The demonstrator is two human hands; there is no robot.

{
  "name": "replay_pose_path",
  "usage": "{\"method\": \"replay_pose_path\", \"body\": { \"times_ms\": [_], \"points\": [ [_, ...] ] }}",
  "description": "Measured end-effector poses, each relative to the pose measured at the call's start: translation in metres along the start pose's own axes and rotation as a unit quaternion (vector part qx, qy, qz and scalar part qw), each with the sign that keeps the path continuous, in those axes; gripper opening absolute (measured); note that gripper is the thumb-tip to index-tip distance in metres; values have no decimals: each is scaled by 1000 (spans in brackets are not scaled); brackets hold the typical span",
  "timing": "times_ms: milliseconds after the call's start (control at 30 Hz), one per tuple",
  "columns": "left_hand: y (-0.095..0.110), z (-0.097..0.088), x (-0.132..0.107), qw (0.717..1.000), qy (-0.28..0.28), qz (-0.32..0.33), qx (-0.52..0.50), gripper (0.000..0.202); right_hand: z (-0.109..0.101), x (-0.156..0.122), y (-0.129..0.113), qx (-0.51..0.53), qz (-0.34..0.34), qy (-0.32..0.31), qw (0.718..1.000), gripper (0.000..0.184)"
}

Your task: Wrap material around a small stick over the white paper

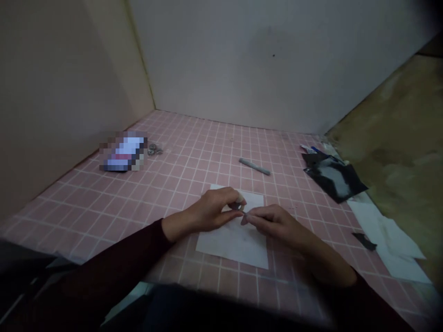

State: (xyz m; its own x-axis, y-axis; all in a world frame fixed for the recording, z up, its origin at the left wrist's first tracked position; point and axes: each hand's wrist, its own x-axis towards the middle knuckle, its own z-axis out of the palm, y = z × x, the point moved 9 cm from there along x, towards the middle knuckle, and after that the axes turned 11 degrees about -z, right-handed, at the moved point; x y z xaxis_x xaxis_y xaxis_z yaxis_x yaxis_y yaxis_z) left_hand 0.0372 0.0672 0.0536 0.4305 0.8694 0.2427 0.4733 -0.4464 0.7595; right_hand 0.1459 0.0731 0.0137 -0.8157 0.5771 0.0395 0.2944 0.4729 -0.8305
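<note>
My left hand (211,211) and my right hand (275,223) meet over a white sheet of paper (238,240) on the pink checked tabletop (194,161). The left thumb and fingers pinch a small grey object (238,204) at their tips. The right hand's fingers are curled together and touch the same spot from the right; what they grip is too small to name. Both arms wear dark sleeves.
A grey pen (254,166) lies beyond the paper. A blurred-out item (122,151) with small metal rings (154,149) beside it sits at the left. A black pouch (334,177), white paper sheets (391,240) and a black scrap (365,240) lie at the right. Walls close the back and left.
</note>
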Motion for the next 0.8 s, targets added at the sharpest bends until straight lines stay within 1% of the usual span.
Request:
{"method": "replay_pose_path", "body": {
  "times_ms": [33,67,100,133,200,267,300,333,400,467,500,533,567,633,700,733,767,800],
  "points": [
    [2,0,-1,1000,3,9,5,11,1,0,1,20,9,-11,1000,35],
    [1,0,0,1000,4,6,6,11,0,0,2,13,9,-7,1000,35],
    [-1,0,1,1000,2,-7,3,12,-3,0,2,-20,0,13,1000,34],
    [-6,1,2,1000,-1,-29,-2,12,-6,0,0,-76,-16,42,996,31],
    [-16,3,4,997,-14,-78,-23,13,-10,-3,-5,-205,-43,98,973,28],
    [-24,5,4,993,-24,-109,-46,14,-8,-5,-7,-286,-52,123,949,31],
    [-25,5,4,992,-22,-113,-48,15,-6,-5,-7,-295,-53,124,946,31],
    [-24,5,4,993,-20,-108,-42,15,-5,-4,-6,-280,-51,116,951,31],
    [-18,5,3,997,-17,-75,-13,14,-3,-1,-5,-198,-42,81,976,28],
    [-9,6,1,999,-22,-28,8,13,1,2,-3,-83,-22,20,996,30],
    [-5,7,0,1000,-25,-10,8,13,3,2,-3,-36,-13,-8,999,33],
    [-3,7,0,1000,-26,-1,5,13,4,2,-4,-9,-9,-22,1000,35],
    [-3,6,0,1000,-26,-5,-3,14,3,2,-5,-4,-12,-22,1000,36],
    [-9,5,2,998,-25,-47,-33,15,-4,2,-6,-63,-31,25,997,31],
    [-21,6,4,990,-28,-110,-82,16,-9,0,-8,-170,-53,87,980,26],
    [-26,7,4,985,-32,-134,-106,17,-10,-2,-9,-217,-60,110,968,26],
    [-29,8,4,981,-35,-149,-122,17,-10,-3,-10,-250,-64,124,958,28],
    [-30,8,4,980,-35,-153,-124,17,-9,-4,-10,-264,-64,125,954,28]
  ]
}}
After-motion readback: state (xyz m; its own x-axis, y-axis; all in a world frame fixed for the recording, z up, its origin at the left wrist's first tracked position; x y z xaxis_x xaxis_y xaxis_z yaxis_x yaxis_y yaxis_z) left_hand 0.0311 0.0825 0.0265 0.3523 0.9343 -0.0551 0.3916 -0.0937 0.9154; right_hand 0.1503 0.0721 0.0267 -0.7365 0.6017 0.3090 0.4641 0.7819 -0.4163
